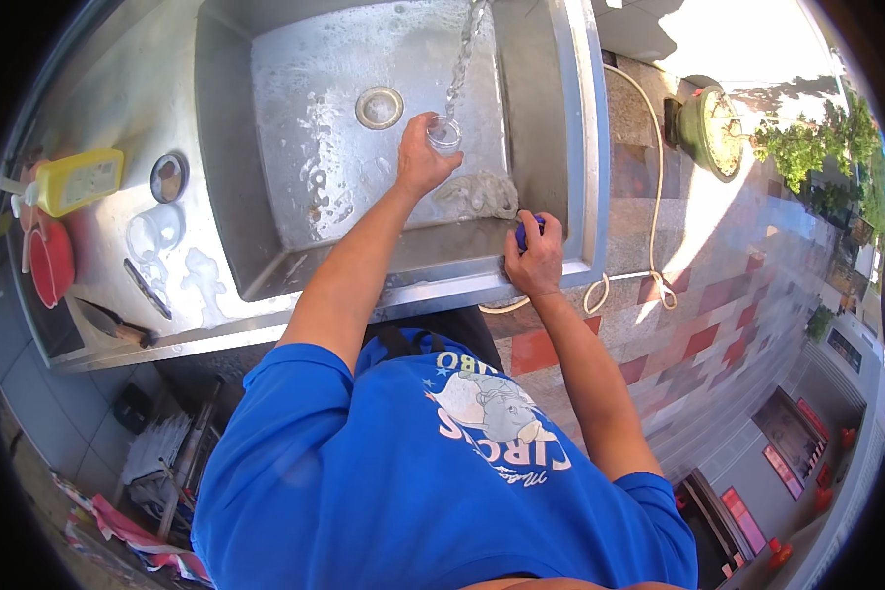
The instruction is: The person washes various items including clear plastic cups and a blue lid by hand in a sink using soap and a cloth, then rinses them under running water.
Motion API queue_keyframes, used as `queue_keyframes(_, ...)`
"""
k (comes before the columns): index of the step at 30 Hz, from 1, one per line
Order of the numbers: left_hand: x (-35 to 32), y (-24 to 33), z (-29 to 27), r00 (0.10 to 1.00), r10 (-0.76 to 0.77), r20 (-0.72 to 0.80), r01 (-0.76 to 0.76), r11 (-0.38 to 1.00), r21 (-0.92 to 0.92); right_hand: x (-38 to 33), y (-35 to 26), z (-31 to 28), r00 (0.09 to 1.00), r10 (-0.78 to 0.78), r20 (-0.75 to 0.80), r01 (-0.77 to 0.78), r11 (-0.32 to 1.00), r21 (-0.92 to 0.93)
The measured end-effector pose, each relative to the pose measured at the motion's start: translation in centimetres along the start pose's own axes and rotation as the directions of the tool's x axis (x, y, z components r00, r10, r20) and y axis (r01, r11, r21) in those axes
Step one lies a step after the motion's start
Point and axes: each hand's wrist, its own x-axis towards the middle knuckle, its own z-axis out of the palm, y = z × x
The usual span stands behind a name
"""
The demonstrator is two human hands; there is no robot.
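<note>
My left hand [425, 157] is closed around a small clear cup [443, 135] over the steel sink [295, 138]. A stream of water [458, 74] falls from the far side towards the cup. At the sink's near right corner my right hand [537, 254] is closed on a small blue object [530, 232]; the fingers cover most of it, so its kind does not show. Between the hands a wet, pale grey cloth [477, 196] lies bunched on the sink floor. The round drain [379, 107] lies beyond my left hand.
On the steel counter to the left stand a yellow bottle [79, 182] and a red plastic container [51, 261]. A knife [116, 323] lies near the counter's front edge. Right of the sink, a pale hose [659, 167] runs over the tiled floor near a green pot [710, 134].
</note>
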Motion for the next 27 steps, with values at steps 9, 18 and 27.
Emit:
queue_keyframes(9, 0.4, 1.0, -0.2, 0.998, 0.022, -0.055, -0.021, 1.000, 0.018, 0.0, 0.2, -0.2, 0.999, -0.006, -0.031, 0.007, 1.000, 0.011)
queue_keyframes(18, -0.2, -1.0, 0.2, 0.987, 0.144, -0.073, -0.136, 0.985, 0.103, -0.1, 0.1, -0.1, 0.999, -0.025, -0.035, 0.026, 0.999, 0.029)
queue_keyframes(27, 0.7, -1.6, 0.8, 0.992, 0.124, -0.025, -0.122, 0.991, 0.053, -0.6, 0.0, 0.2, 1.000, -0.020, 0.018, 0.020, 1.000, 0.016)
